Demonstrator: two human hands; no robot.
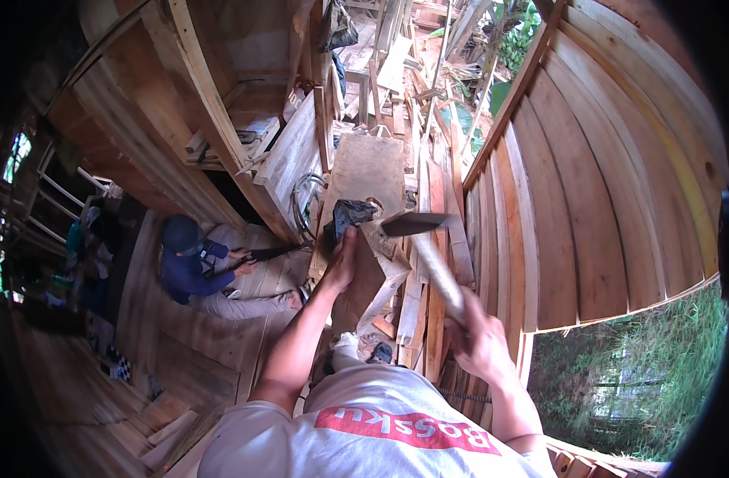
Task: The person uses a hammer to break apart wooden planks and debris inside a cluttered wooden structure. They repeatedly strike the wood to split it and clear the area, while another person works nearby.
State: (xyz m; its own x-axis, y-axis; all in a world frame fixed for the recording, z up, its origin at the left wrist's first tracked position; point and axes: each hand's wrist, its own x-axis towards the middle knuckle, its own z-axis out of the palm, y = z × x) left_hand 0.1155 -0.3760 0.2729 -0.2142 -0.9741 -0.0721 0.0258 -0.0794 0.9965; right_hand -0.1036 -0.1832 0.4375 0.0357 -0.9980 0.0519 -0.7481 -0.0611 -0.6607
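My right hand (480, 338) is closed round the pale handle of a hammer (438, 275). Its dark head (412, 225), slightly smeared by motion, hangs over the far right corner of a wooden block (364, 291). Against the block's left side, my left hand (340, 267) appears to grip its edge, though some fingers are hidden. Just beyond those fingertips lies a crumpled black plastic bag (350, 217). Both the bag and the block are at the near end of a wide wooden plank (371, 163).
At left, another person (193, 259) sits on the board floor (213, 342), holding a long dark tool (275, 252). A curved plank wall (587, 183) rises at right. Loose timber strips (440, 191) run alongside the plank. A coiled cable (305, 195) hangs by a pale panel (289, 163).
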